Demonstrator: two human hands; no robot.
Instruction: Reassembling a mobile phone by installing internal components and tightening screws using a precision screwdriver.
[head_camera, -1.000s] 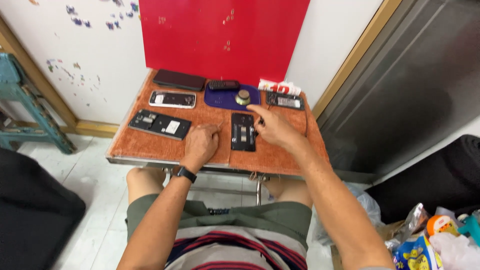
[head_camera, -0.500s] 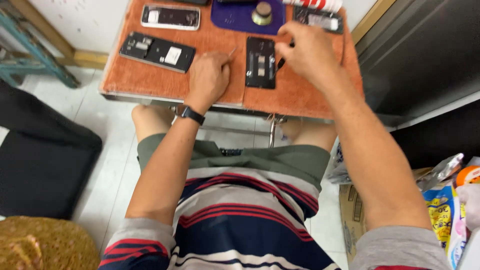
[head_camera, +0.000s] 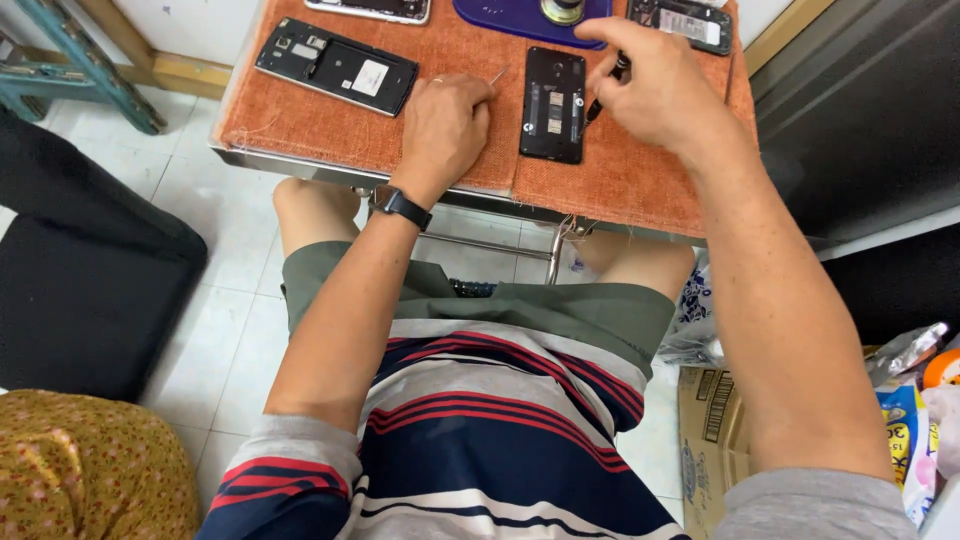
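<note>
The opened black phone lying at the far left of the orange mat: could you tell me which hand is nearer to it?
Left. The left hand rests on the mat just right of that phone; the right hand is farther right, holding a small tool.

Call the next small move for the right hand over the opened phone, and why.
Probably lower the dark tool tip onto the opened black phone. The right hand grips the tool at the phone's right edge, tip angled toward it. The left hand rests closed on the orange cloth beside the phone, holding a thin metal pick.
</note>
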